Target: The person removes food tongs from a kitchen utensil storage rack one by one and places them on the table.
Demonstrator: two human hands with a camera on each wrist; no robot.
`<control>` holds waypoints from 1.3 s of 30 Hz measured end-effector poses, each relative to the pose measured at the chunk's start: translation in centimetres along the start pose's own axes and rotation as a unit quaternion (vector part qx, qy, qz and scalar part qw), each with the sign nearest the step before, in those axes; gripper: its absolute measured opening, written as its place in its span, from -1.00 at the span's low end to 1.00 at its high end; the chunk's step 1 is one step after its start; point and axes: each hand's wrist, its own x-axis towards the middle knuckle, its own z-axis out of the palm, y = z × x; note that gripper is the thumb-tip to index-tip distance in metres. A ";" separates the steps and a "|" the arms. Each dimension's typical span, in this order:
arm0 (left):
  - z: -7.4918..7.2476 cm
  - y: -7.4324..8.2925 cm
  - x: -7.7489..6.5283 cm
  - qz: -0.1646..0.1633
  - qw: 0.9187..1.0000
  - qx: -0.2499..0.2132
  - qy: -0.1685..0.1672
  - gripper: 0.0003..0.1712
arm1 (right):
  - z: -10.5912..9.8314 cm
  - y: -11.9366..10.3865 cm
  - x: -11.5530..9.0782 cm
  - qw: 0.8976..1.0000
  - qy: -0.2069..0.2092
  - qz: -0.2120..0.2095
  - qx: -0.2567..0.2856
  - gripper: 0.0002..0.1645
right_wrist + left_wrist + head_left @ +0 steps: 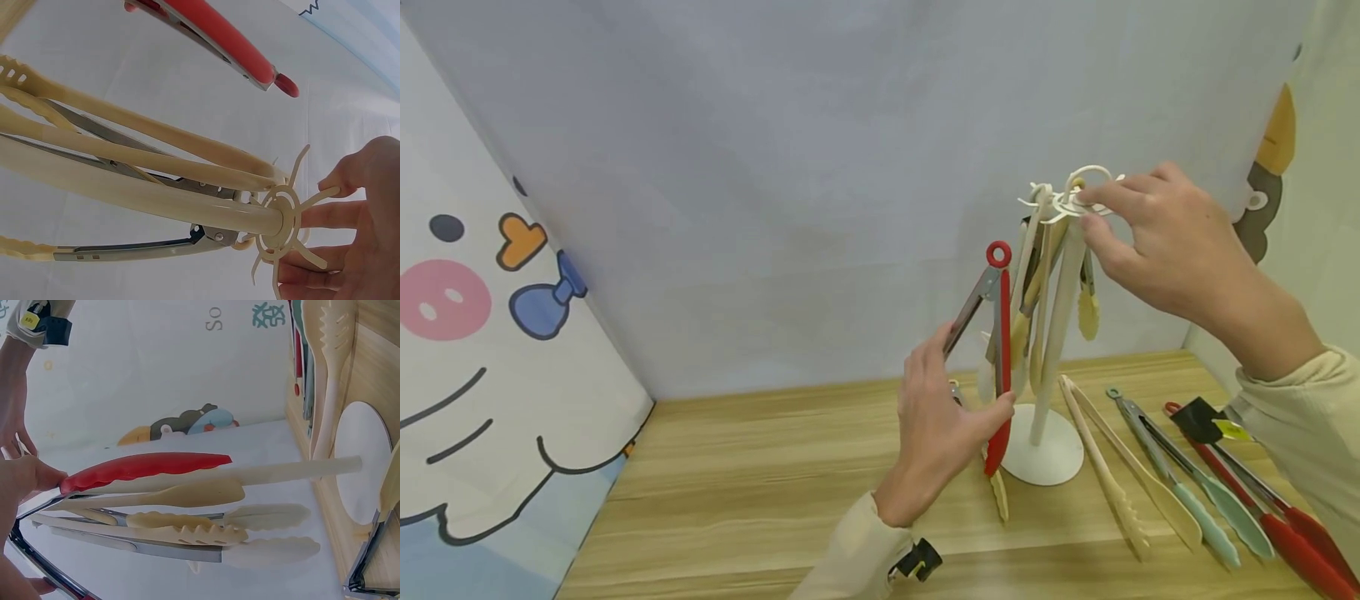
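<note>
My left hand (936,412) grips a pair of red-and-steel tongs (1003,350), thumb on one arm and fingers on the other. Their arms stand spread, with the red ring at the top, just left of a white stand (1060,333). My right hand (1187,242) holds the stand's hooked top (287,219), thumb and fingers among the hooks. Several beige, cream and steel tongs (181,534) hang from those hooks around the pole. One yellow-tipped pair (1088,315) hangs on the far right side.
Right of the stand's round base (1052,458), beige tongs (1101,467), mint-green tongs (1187,500) and another red pair (1292,542) lie on the wooden table (737,492). Yellow-tipped tongs (998,498) lie partly hidden behind my left hand. A pale cloth backdrop (775,208) stands behind.
</note>
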 end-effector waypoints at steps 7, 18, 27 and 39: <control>-1.0 -1.3 -0.3 -0.006 1.000 0.015 0.004 -0.01 | 0.1 0.0 0.0 1.000 -0.001 -0.001 0.003 -0.61; -1.9 -3.3 -0.9 -0.054 0.998 0.039 0.002 -0.01 | 0.1 0.0 0.0 1.000 -0.003 0.005 0.006 -0.60; -2.6 -4.7 -1.2 -0.086 0.994 0.060 0.008 -0.01 | 0.2 0.0 0.0 1.000 0.002 0.002 0.006 -0.62; -2.8 -5.9 -1.3 -0.102 0.992 0.070 0.003 -0.05 | 0.3 0.1 -0.1 1.000 0.013 -0.005 0.004 -0.63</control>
